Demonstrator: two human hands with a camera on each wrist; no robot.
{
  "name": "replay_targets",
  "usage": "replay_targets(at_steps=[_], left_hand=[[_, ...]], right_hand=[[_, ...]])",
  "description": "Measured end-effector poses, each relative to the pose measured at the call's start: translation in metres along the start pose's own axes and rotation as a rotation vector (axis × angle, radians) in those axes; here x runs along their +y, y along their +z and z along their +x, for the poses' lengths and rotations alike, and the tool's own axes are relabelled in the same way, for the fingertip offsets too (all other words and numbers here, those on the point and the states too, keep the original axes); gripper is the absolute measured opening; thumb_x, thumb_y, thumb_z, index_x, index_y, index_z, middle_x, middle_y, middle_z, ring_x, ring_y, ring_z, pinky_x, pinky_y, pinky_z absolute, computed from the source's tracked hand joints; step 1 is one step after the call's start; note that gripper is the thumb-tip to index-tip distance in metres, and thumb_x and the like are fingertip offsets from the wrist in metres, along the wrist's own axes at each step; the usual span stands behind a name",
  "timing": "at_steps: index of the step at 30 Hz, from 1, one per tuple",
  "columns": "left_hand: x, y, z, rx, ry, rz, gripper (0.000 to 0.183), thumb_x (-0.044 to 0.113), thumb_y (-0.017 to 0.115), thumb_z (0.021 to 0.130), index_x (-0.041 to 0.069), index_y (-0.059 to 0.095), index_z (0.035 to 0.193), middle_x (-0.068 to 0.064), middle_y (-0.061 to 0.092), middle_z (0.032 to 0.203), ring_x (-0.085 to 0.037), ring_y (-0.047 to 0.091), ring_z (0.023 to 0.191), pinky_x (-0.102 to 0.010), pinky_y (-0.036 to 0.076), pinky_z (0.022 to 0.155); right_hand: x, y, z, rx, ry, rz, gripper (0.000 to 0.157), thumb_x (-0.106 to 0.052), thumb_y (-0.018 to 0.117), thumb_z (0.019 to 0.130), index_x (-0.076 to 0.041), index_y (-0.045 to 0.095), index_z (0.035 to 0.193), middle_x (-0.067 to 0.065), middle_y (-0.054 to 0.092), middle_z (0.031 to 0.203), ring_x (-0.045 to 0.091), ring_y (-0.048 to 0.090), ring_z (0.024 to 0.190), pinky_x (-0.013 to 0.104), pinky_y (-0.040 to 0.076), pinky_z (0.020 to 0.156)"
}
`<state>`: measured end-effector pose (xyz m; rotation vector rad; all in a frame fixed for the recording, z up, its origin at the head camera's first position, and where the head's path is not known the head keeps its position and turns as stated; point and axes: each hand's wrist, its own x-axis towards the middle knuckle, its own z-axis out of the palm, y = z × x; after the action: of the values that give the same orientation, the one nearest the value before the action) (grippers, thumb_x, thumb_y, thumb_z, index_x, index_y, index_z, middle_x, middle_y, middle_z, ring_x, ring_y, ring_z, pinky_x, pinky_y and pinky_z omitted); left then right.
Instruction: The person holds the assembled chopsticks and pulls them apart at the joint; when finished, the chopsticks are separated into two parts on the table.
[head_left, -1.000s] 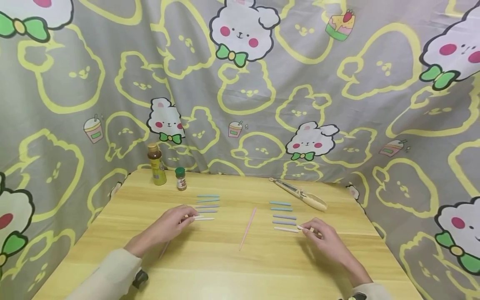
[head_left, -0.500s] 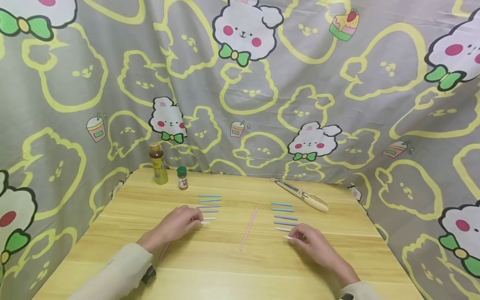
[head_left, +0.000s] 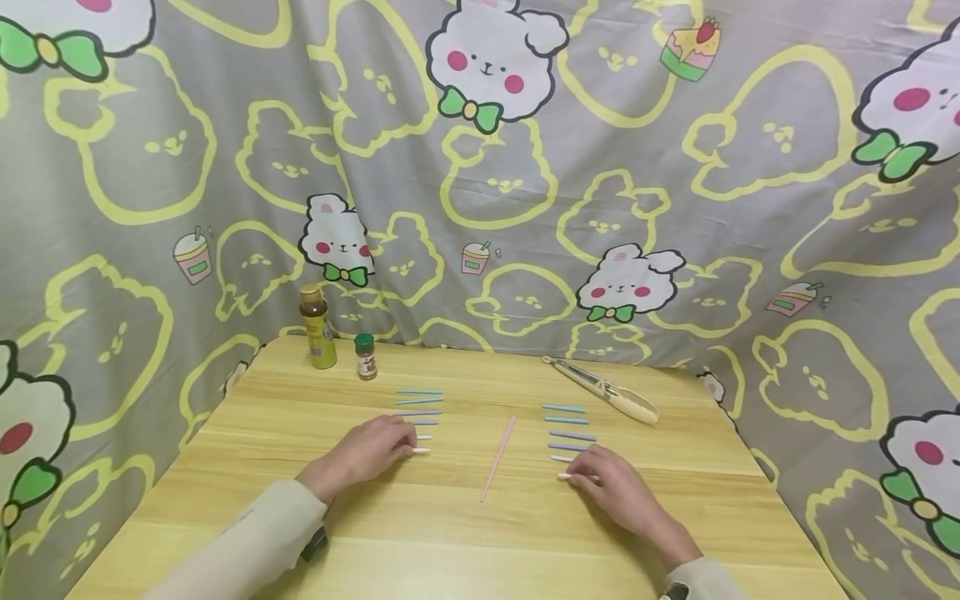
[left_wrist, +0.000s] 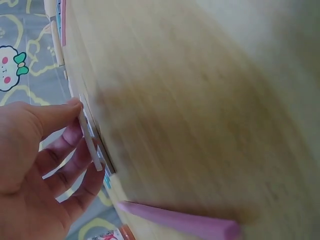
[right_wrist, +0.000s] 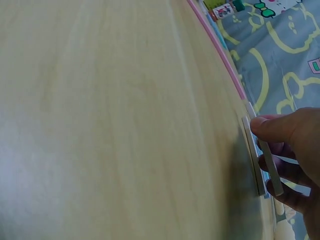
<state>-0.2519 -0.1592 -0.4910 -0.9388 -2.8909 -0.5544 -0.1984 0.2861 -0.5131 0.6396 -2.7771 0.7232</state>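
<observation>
Hands (head_left: 363, 458) (head_left: 622, 493) closer together, one pink stick (left_wrist: 180, 220) left-wrist view only

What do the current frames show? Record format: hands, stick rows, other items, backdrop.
left hand: pinches a white stick
right hand: pinches another white stick
left row: two blue sticks, two purple sticks, a lying white stick
right row: same colors and counts
between rows: pink stick, slanted
back left: bottle, green-lidded jar, both upright
back right: tongs, lying
surface: wooden table
backdrop: cartoon-print curtain
</observation>
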Motion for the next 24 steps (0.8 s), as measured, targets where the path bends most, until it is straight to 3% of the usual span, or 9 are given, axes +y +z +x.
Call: replay_targets(at_steps=[6, 19, 24], left_hand=[[0.000, 0.001, 0.001, -0.006, 0.006, -0.004, 0.005, 0.014, 0.075, 0.103, 0.016, 0.073, 0.100, 0.008, 0.067, 0.095, -0.009, 0.060, 0.086, -0.033, 0.055, 0.077], [-0.002, 0.002, 0.001, 0.015, 0.056, -0.010, 0.008, 0.009, 0.076, 0.102, 0.014, 0.071, 0.099, 0.005, 0.068, 0.093, -0.008, 0.060, 0.084, -0.031, 0.056, 0.076], [-0.002, 0.004, 0.003, 0.014, 0.058, 0.003, 0.008, 0.009, 0.077, 0.101, 0.015, 0.072, 0.099, 0.006, 0.069, 0.093, -0.009, 0.062, 0.084, -0.032, 0.057, 0.076]], right_hand=[[-0.002, 0.007, 0.003, 0.062, -0.066, -0.075, 0.014, -0.013, 0.086, 0.093, -0.023, 0.080, 0.100, -0.016, 0.070, 0.098, 0.003, 0.067, 0.091, 0.032, 0.062, 0.083], [-0.002, 0.015, 0.007, 0.159, -0.176, -0.148, 0.017, -0.012, 0.090, 0.088, -0.025, 0.081, 0.096, -0.014, 0.073, 0.094, 0.006, 0.066, 0.086, 0.034, 0.057, 0.076], [0.000, 0.016, 0.007, 0.153, -0.159, -0.179, 0.019, -0.012, 0.090, 0.087, -0.025, 0.081, 0.096, -0.014, 0.073, 0.095, 0.006, 0.066, 0.087, 0.035, 0.055, 0.077]])
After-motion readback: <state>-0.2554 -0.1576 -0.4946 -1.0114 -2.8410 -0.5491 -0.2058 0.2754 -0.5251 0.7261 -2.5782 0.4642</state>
